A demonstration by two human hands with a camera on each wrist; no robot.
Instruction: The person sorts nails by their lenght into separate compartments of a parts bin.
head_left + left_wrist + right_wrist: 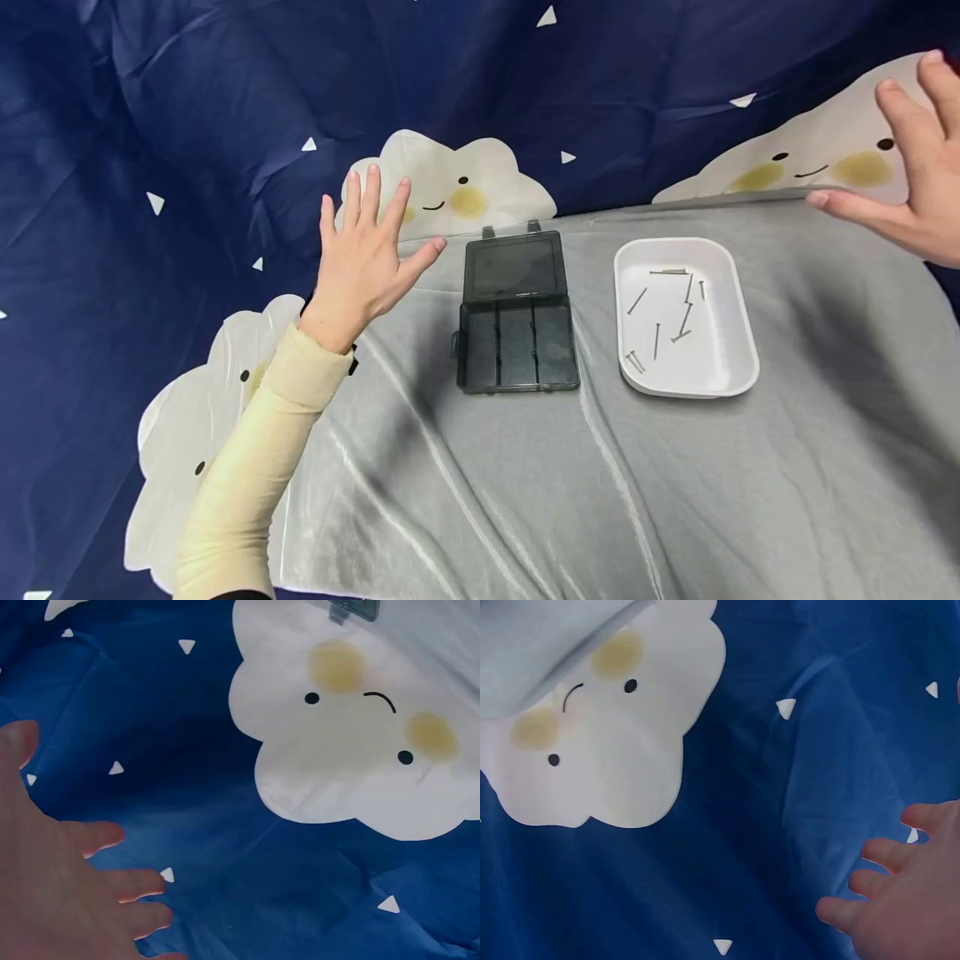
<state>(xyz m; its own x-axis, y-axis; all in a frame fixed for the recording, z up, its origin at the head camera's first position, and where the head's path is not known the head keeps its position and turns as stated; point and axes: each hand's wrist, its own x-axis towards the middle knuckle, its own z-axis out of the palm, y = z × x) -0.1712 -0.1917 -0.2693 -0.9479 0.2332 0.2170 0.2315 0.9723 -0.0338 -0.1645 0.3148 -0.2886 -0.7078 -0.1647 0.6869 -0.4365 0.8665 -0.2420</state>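
Note:
In the head view my left hand (pixel 363 262) is raised with its fingers spread, left of a dark translucent compartment box (pixel 517 387). The box lies with its lid (pixel 515 265) folded back, and dividers split its tray into three compartments. My right hand (pixel 926 167) is held up at the right edge, fingers apart, partly cut off by the frame. Nearest to it stands a white plastic tray (pixel 738 333) holding several loose screws (pixel 657 342). Neither hand touches anything. Both wrist views show the left hand (pixel 67 877) and right hand (pixel 915 892) with nothing held.
A wrinkled grey cloth (pixel 540 500) lies under the box and tray. Behind and to the left is dark blue fabric (pixel 225 83) printed with smiling clouds (pixel 450 167) and small white triangles.

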